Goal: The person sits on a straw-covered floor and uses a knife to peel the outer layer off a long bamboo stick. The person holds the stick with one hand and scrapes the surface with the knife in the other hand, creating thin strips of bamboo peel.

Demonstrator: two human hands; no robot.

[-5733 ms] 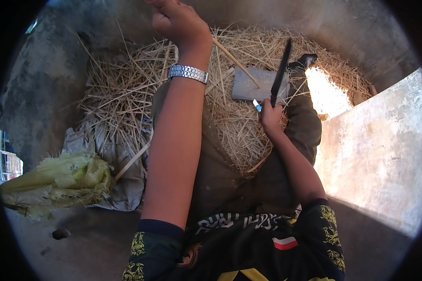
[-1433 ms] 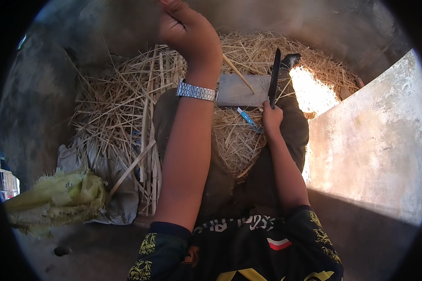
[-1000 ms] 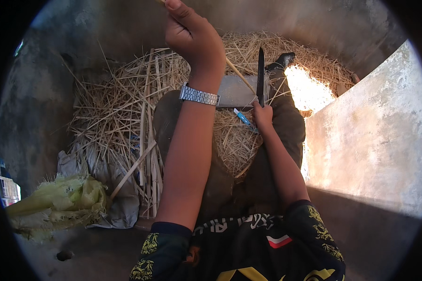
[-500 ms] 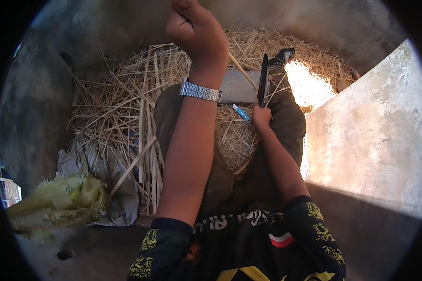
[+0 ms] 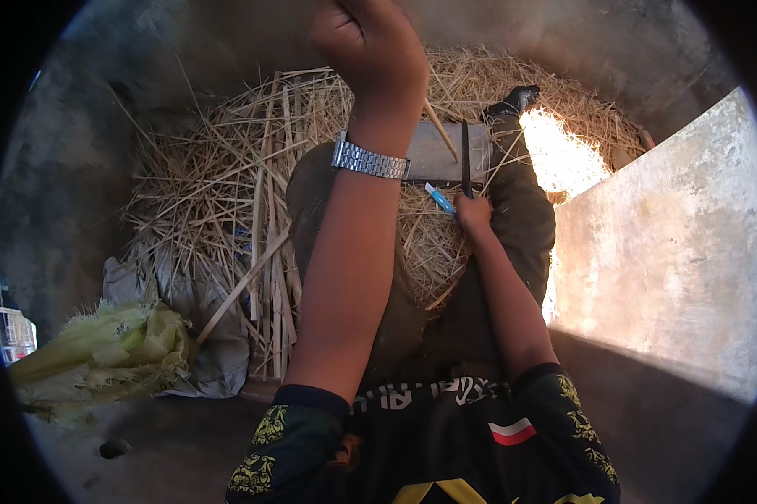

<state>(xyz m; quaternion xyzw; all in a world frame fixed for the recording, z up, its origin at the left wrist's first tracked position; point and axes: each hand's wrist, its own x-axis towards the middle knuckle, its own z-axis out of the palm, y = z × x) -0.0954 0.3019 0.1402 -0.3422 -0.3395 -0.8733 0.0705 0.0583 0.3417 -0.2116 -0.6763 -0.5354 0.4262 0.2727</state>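
Rough, mottled concrete walls (image 5: 664,260) enclosed your workspace, brittle straw (image 5: 214,193) heaped around a flat grey block (image 5: 424,151). Little room lay between the slender stick (image 5: 442,130), its tip over the block, and the knife (image 5: 466,160), whose narrow black blade crossed the near edge toward the right corner. Your right hand (image 5: 474,212) clamped its handle, a blue tool (image 5: 440,199) just beside; your left hand (image 5: 374,46) curled, its fingertips cut off, its hold impossible to tell.

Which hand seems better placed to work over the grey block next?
Probably the right hand: it holds the black blade, seen against the grey block. The left hand sits away from it, partly past the top edge.
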